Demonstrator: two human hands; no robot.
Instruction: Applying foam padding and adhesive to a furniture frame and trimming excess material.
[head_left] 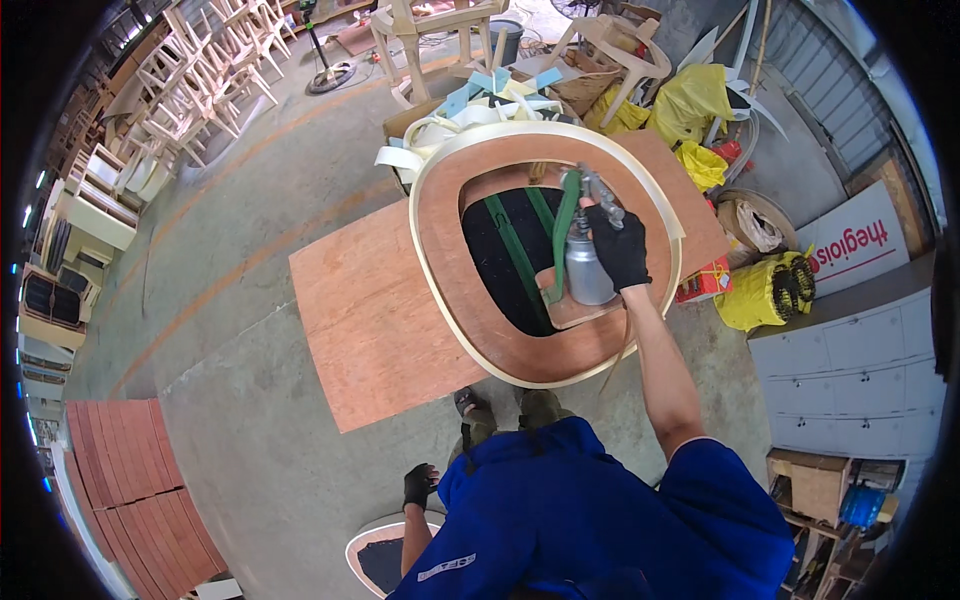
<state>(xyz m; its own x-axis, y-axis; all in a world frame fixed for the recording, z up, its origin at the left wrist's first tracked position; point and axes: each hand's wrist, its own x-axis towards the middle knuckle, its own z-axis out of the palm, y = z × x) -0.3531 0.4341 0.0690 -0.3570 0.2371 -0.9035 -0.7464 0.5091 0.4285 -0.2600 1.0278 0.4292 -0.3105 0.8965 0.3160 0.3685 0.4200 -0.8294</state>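
Gripping spray gun [585, 255] upright, right hand [620, 250], nozzle pointing away

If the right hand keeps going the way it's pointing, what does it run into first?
Probably the far curve of the wooden seat frame, just past the spray gun that the right hand holds. Depth is unclear, so it might pass above it.

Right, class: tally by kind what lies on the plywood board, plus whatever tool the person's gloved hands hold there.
Seat frame, wooden ring with pale edging: 1
Green straps across its opening: 2
Spray gun with metal cup, in the right hand: 1
Total: 4
The left hand hangs below the plywood board, by another seat frame.
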